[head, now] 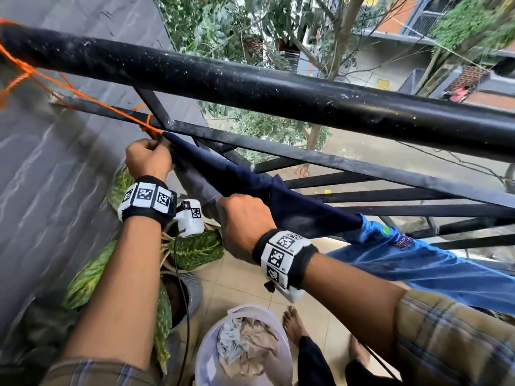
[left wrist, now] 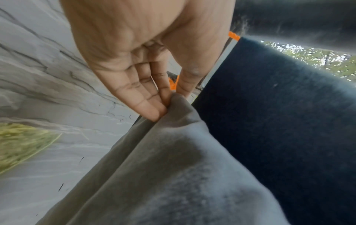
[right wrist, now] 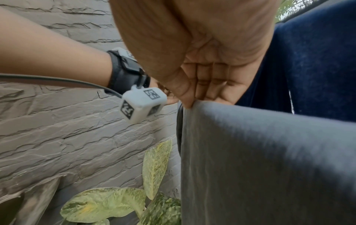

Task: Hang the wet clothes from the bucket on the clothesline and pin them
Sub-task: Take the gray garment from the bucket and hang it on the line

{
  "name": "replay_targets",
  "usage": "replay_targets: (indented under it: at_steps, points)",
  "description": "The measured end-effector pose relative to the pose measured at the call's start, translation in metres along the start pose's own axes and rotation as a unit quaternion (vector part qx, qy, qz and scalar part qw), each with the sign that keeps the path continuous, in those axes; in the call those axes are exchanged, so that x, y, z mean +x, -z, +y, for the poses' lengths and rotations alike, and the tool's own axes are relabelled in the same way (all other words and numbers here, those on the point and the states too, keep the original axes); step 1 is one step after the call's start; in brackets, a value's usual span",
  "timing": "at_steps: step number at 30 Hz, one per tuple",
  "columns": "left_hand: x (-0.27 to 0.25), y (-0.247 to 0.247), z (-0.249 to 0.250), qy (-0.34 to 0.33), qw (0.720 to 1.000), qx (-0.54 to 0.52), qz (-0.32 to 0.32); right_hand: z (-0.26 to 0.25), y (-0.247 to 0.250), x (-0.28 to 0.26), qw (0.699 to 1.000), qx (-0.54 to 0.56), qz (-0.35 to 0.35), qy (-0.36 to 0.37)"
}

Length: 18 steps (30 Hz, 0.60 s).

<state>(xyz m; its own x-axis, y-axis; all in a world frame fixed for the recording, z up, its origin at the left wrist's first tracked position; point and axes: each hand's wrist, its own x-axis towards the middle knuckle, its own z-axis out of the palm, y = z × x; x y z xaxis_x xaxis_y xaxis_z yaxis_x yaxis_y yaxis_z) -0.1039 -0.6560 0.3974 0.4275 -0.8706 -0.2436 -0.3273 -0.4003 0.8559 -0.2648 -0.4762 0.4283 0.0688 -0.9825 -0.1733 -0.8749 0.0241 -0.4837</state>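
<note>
A: Head view, entry: grey cloth (head: 199, 188) hung over the orange line (head: 83, 94), against a navy garment (head: 292, 201). Left hand (head: 149, 157) pinched its top edge near the line's knot.

B: Right hand (head: 245, 221)?

A: Fingers curled over the fold, gripping the same cloth. Bucket (head: 242, 346) sat on the floor below, clothes inside.

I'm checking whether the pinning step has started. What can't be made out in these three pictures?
- Clothespins: none visible in any view; the left hand covers the spot where the grey garment meets the orange clothesline.
- Right hand fingertips: hidden behind the grey garment's edge in the right wrist view.
- Bucket: cut off by the head view's bottom edge, so its remaining clothes can't be counted.
</note>
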Motion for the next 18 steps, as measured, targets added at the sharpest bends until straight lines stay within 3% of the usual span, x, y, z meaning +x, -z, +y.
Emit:
replay_targets:
  at_steps: [5,9,14,18]
  points:
    - [-0.031,0.009,-0.007,0.006,0.995,-0.087,-0.049,0.007,-0.005,0.024,0.999,0.016,-0.011,-0.03]
    - [-0.069,0.012,-0.034,-0.001,0.992,-0.084,-0.096,0.016,-0.003,0.029,0.999,0.033,-0.027,-0.026]
    - [-0.125,0.001,-0.07,-0.06,0.985,-0.017,-0.159,0.028,0.018,-0.025,0.998,0.06,0.0,0.023]
    - [-0.17,-0.006,-0.091,-0.127,0.98,0.002,-0.154,0.075,0.028,-0.078,0.997,-0.04,-0.069,-0.001]
